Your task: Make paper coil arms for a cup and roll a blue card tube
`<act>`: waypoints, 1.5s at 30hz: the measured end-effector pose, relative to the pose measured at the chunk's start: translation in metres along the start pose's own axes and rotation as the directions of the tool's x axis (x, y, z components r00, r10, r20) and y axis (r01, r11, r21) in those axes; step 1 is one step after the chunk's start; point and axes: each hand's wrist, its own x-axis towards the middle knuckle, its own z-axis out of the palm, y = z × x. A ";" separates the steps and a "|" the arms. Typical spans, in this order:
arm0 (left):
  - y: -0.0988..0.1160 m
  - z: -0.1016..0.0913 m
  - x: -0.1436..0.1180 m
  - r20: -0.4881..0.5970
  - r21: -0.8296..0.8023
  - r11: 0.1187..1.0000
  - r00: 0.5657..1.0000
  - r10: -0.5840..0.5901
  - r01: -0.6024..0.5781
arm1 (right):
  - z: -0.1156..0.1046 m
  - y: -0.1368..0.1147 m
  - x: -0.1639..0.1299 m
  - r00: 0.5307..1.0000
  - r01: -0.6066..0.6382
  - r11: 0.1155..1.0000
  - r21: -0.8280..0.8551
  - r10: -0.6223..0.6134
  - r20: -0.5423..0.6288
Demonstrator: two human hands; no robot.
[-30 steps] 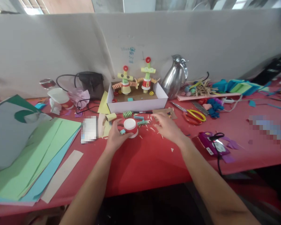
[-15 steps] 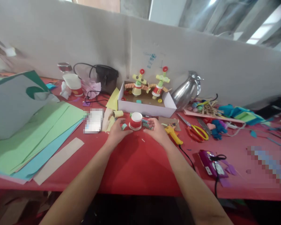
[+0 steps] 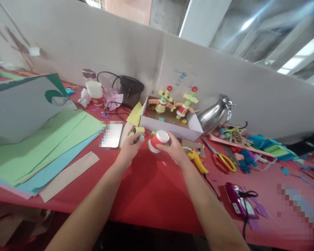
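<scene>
Here, the right hand (image 3: 176, 150) is clamped around a small red-and-white paper cup (image 3: 157, 140), tilted on its side and lifted just above the red tablecloth (image 3: 151, 184), directly in front of the white cardboard box (image 3: 172, 130). The left hand (image 3: 128, 150) sits just beside the cup on the box's near-left side, its fingertips pinched on a small greenish scrap (image 3: 139, 138); exactly what that piece is cannot be told. Inside the box stand two paper figures (image 3: 172, 103) with yellow heads, red tops and orange concertina arms. To the left of the box lie a yellow sheet (image 3: 135, 114), a black bag (image 3: 129, 91) and, farther out, a stack of green and blue paper sheets (image 3: 44, 146) with a tan strip (image 3: 69, 176) beside it. To the right of the box stands a shiny metal jug (image 3: 215, 115). Near the box's right front corner lie a yellow glue gun (image 3: 197, 161) and yellow-handled scissors (image 3: 222, 160), with a purple gadget (image 3: 240, 202) and its black cord nearer the table edge.
</scene>
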 end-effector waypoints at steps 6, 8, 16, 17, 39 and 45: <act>0.015 -0.001 -0.006 0.101 0.042 0.999 0.995 0.027 -0.031 | 0.000 -0.016 -0.039 0.993 -0.102 0.929 0.355 0.117 -0.021; 0.017 -0.001 -0.008 0.157 0.068 0.996 0.987 0.044 -0.055 | 0.000 -0.012 -0.042 0.991 -0.117 0.910 0.397 0.135 -0.017; 0.025 0.002 -0.017 0.286 0.175 0.970 0.951 0.114 -0.169 | 0.002 0.000 -0.041 0.993 -0.100 0.903 0.418 0.118 -0.017; 0.026 0.003 -0.018 0.295 0.195 0.963 0.948 0.122 -0.184 | 0.002 0.000 -0.041 0.993 -0.093 0.909 0.406 0.112 -0.024; 0.026 0.007 -0.021 0.286 0.355 0.886 0.937 0.200 -0.298 | 0.007 0.008 -0.043 0.995 0.018 0.994 0.107 -0.008 -0.098; 0.025 0.005 -0.018 0.303 0.372 0.887 0.939 0.161 -0.272 | 0.008 0.006 -0.045 0.992 0.005 1.000 0.006 -0.005 -0.127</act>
